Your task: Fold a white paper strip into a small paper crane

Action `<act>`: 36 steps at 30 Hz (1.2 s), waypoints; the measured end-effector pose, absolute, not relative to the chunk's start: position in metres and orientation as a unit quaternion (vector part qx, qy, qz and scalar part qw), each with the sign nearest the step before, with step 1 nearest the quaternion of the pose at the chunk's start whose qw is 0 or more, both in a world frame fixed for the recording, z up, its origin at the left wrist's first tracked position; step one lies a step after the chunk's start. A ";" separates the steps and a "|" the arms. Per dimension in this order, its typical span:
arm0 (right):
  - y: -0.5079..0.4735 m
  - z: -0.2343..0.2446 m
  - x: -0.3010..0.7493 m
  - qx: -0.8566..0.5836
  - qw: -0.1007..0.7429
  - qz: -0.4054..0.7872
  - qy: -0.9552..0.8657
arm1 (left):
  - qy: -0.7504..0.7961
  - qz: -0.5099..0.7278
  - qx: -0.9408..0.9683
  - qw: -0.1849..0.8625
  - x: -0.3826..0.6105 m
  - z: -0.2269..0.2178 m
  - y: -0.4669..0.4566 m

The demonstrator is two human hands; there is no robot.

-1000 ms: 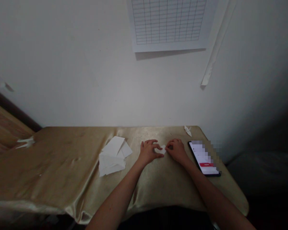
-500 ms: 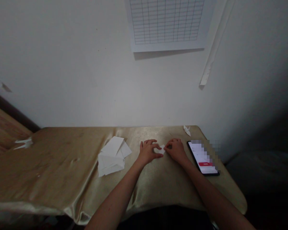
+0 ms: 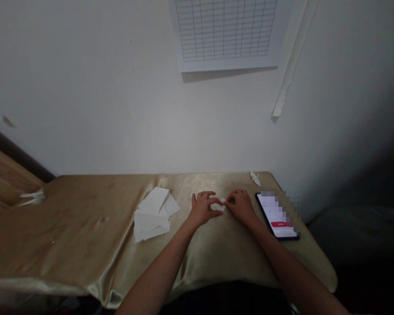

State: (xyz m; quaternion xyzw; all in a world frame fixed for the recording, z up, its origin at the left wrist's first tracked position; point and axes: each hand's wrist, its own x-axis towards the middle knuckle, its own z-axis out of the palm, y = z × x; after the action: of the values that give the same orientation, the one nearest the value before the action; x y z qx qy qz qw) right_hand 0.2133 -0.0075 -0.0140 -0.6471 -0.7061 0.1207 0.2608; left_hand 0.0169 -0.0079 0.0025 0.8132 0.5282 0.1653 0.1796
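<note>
A small folded piece of white paper [image 3: 219,204] lies between my two hands, low over the cloth-covered table. My left hand [image 3: 203,208] curves around its left side, index fingertip at the upper edge and thumb below, with a gap between them. From the right, my right hand [image 3: 241,204] pinches the paper's corner between thumb and index finger. The fingertips partly hide the paper, so its exact folds cannot be made out. To the left of my left hand rests a loose pile of white paper sheets [image 3: 153,218].
A phone [image 3: 277,218] with a lit screen lies right of my right hand. Behind it sits a folded paper crane [image 3: 255,178]. Another white folded paper piece [image 3: 33,197] is at the table's far left. The gold tablecloth [image 3: 75,227] has creases; a wall [image 3: 118,109] rises behind.
Both hands stay almost in place around the small paper. My left fingertips have shifted slightly to the right over it. The whole view has moved a little.
</note>
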 end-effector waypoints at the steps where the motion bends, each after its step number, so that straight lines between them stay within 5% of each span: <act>1: -0.008 -0.014 0.214 -0.648 0.261 0.119 -0.706 | 0.528 0.162 0.814 0.180 0.017 0.003 -0.008; 36: -0.009 -0.019 0.230 -0.585 0.293 0.154 -0.740 | 0.515 0.161 0.828 0.151 0.017 -0.002 -0.007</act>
State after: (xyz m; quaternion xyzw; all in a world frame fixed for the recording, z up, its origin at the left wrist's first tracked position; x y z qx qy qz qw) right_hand 0.2298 -0.0093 -0.0194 -0.5851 -0.7403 0.1544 0.2928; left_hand 0.0168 -0.0075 -0.0019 0.8281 0.5153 0.1606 0.1511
